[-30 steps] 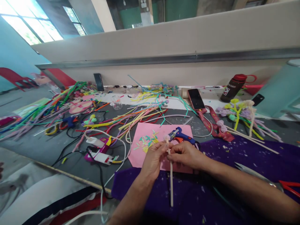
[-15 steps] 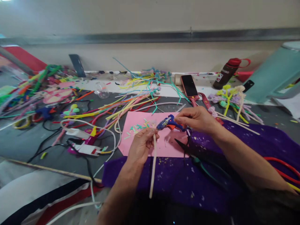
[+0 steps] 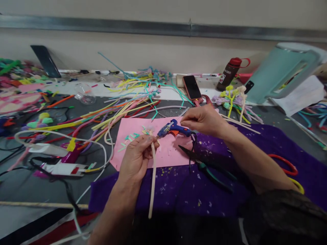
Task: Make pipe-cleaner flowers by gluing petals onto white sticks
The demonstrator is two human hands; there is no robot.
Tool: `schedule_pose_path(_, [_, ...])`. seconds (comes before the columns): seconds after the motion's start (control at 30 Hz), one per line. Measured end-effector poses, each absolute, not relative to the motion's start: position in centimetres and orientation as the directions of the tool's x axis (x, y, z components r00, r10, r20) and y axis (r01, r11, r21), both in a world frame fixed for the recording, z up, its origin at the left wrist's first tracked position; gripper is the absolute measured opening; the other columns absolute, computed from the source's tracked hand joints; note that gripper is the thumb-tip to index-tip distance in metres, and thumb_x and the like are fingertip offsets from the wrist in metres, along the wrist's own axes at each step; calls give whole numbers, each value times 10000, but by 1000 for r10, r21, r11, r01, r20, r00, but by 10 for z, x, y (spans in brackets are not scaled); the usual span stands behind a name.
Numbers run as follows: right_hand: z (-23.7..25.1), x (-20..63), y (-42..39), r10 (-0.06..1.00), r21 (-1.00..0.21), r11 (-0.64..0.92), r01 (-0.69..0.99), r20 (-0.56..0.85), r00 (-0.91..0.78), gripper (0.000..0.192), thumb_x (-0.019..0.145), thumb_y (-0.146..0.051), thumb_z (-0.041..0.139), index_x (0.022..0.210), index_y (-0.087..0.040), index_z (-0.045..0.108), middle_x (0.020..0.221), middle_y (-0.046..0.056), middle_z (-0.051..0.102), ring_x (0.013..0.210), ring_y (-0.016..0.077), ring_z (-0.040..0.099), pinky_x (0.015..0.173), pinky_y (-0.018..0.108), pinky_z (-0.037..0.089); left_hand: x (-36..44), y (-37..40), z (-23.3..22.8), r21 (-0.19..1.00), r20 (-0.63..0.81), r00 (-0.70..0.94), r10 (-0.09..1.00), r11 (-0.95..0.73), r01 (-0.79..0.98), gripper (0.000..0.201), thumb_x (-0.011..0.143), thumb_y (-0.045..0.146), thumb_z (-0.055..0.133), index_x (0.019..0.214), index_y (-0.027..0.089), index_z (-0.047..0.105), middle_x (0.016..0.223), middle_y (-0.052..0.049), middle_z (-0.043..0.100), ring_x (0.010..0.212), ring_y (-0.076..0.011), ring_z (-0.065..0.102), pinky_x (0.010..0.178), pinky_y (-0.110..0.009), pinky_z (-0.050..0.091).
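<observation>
My left hand [image 3: 138, 153] pinches a cream pipe cleaner [image 3: 152, 183] near its top. The stem hangs down over the purple cloth. A blue hot glue gun [image 3: 172, 128] with an orange trigger points its nozzle at my left fingertips; whether they touch, I cannot tell. My right hand [image 3: 204, 119] is just above the gun's handle, fingers curled together; whatever is in them is hidden. Beneath lies a pink sheet [image 3: 122, 136] with short green and yellow pipe cleaner bits [image 3: 131, 137]. Green-handled pliers [image 3: 204, 166] rest below the gun.
Loose coloured pipe cleaners [image 3: 122, 109] spread across the left and middle. A power strip [image 3: 63, 168] with cables sits at left. Farther back are a phone [image 3: 192, 87], a dark bottle [image 3: 228, 75], a mint kettle [image 3: 281, 73] and pipe cleaner flowers [image 3: 230, 100]. Purple cloth [image 3: 163, 190] covers the front.
The view has swung to the right. My right hand has risen off the glue gun's handle, its fingers now above it. My left hand keeps its pinch on the cream pipe cleaner.
</observation>
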State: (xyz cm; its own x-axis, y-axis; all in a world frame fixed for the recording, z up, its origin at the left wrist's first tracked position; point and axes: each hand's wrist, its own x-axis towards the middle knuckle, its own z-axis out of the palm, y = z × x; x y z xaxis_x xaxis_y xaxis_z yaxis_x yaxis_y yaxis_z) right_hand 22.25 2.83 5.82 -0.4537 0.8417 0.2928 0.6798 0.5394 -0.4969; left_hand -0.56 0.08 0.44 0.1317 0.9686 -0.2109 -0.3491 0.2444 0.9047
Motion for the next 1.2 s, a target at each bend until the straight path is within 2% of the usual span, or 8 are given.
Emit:
schedule_pose_path(0.13, [54,227,24,842,-375,522,766,84,-533,176,790,-188,528,802,-175,703,733,21,677,649,113,571,565,225,342,-5,0,6,909,-209,136,968,244,-338,63,654,229,639,635,172,657,562,6,610,443,-58,464,388,-151,315])
schedule_pose_path(0.3, [36,240,16,918,-176,366,914,-91,-385,184,775,-215,534,746,-204,715,696,52,687,613,155,577,512,264,293,-5,-2,9,911,-231,147,962,267,-315,78,649,252,647,634,177,657,563,-4,606,433,-74,458,382,-178,324])
schedule_pose_path(0.53, [1,244,7,965,-181,221,958,-104,-242,202,792,-256,518,785,-192,709,745,54,699,666,161,609,547,238,339,-5,-5,10,908,-220,182,958,270,-320,73,646,248,661,618,181,663,564,-3,612,427,-61,450,388,-173,331])
schedule_pose_path(0.73, [-13,234,3,991,-157,127,979,-29,-133,220,791,-287,508,801,-164,691,756,95,693,662,198,613,519,248,318,-5,-5,10,909,-240,165,957,281,-306,94,639,256,665,615,166,655,557,0,617,411,-53,445,377,-157,330])
schedule_pose_path(1.0, [-15,247,4,984,-329,162,930,-22,-179,188,774,-251,492,710,-163,645,644,15,646,580,126,568,509,208,334,-4,-5,9,911,-225,160,961,266,-316,73,646,238,661,633,166,661,570,-11,624,418,-61,456,381,-162,335])
schedule_pose_path(1.1, [-14,246,0,979,-496,187,848,22,-203,171,778,-238,487,721,-151,624,604,-14,595,549,104,529,501,194,347,-4,-6,11,912,-226,159,961,266,-312,72,642,241,658,622,172,663,567,-17,624,422,-69,459,378,-172,332])
schedule_pose_path(1.2, [-12,239,-3,967,-694,212,688,49,-250,143,771,-215,513,766,-141,636,638,-12,602,557,97,527,524,195,381,-4,-6,12,912,-233,156,960,272,-306,80,629,250,665,611,172,662,557,-17,622,419,-73,462,376,-177,329])
